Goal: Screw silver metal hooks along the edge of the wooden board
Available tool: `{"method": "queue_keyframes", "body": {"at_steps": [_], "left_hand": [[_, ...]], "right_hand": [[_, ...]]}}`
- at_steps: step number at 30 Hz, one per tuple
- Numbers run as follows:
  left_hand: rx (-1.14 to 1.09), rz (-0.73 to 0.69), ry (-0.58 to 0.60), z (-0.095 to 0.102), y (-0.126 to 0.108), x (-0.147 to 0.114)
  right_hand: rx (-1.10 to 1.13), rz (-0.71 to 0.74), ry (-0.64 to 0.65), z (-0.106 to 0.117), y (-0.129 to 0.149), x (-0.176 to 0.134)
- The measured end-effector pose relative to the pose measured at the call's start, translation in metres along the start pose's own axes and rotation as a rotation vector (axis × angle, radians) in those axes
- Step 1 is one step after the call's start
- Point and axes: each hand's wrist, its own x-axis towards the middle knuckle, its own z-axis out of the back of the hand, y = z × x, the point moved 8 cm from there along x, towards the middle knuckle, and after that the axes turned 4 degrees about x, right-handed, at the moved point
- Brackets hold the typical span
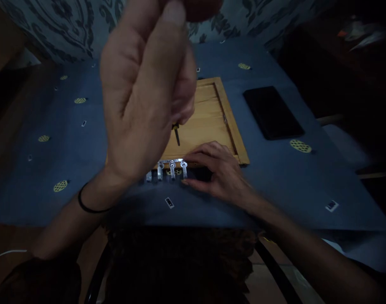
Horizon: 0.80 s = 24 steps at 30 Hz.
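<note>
My left hand (pixel 148 88) is raised close to the camera and closed, hiding part of the board behind it. From under its curled fingers sticks a screwdriver (pixel 177 136), with a bit of yellow and black and a short metal shaft; the rest is hidden. A dark reddish shape above the thumb is too blurred to make out. Lower down, my right hand (pixel 216 171) pinches the end of a metal hook rack (pixel 172 169), which has several hooks. The rack lies along the near edge of a framed wooden board (pixel 208 122).
A dark tablet or phone (pixel 273 112) lies right of the board. The blue tablecloth (pixel 271 177) bears yellow pineapple prints and small labels. Patterned fabric (pixel 66 25) stands behind the table. A chair frame (pixel 275 270) is below the near edge.
</note>
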Motion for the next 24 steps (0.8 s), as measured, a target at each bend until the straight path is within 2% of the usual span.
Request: {"method": "queue_keyframes", "body": {"at_steps": [2, 5, 10, 20, 22, 24], "left_hand": [[0.014, 0.027, 0.015, 0.001, 0.001, -0.002], [0.033, 0.128, 0.011, 0.003, 0.017, -0.011], [0.059, 0.208, -0.080, 0.010, 0.034, -0.021], [0.037, 0.176, -0.111, 0.014, 0.031, -0.019], [0.025, 0.170, -0.111, 0.015, 0.028, -0.018], [0.020, 0.136, -0.092, 0.015, 0.019, -0.018]], "right_hand": [[0.001, -0.010, 0.002, 0.000, -0.001, 0.000], [0.015, -0.032, 0.011, -0.001, -0.002, -0.001], [0.012, -0.025, 0.010, 0.000, -0.002, 0.000], [-0.008, -0.032, 0.016, -0.001, -0.003, -0.001], [0.031, -0.047, 0.006, 0.002, -0.003, -0.001], [0.134, -0.089, -0.056, 0.010, -0.003, -0.002]]}}
